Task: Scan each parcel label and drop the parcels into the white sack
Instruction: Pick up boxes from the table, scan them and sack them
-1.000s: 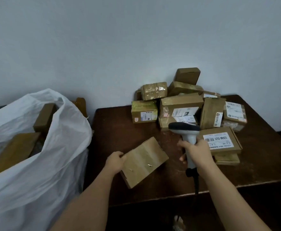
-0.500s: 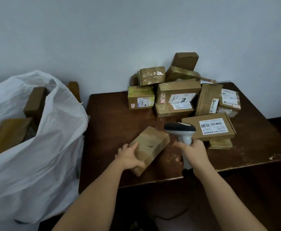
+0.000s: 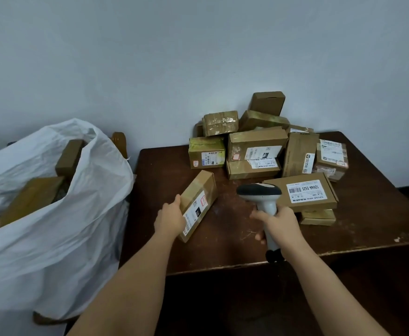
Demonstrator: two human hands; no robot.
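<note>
Left hand (image 3: 172, 215) grips the near end of a brown parcel (image 3: 198, 202) at frame centre, label face up, on the dark table (image 3: 368, 214). Right hand (image 3: 281, 223) is wrapped round the barcode scanner (image 3: 263, 197) handle, just right of the parcel. White sack (image 3: 60, 214) stands open at lower left, boxes inside.

Tilted brown parcel (image 3: 200, 203) label up, parcel pile (image 3: 266, 146) behind, white sack (image 3: 53, 214) left

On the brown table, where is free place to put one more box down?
Bare wood lies along the left edge of the table, beside the white sack, and right of the labelled flat box. The back, by the wall, is crowded with parcels.
</note>
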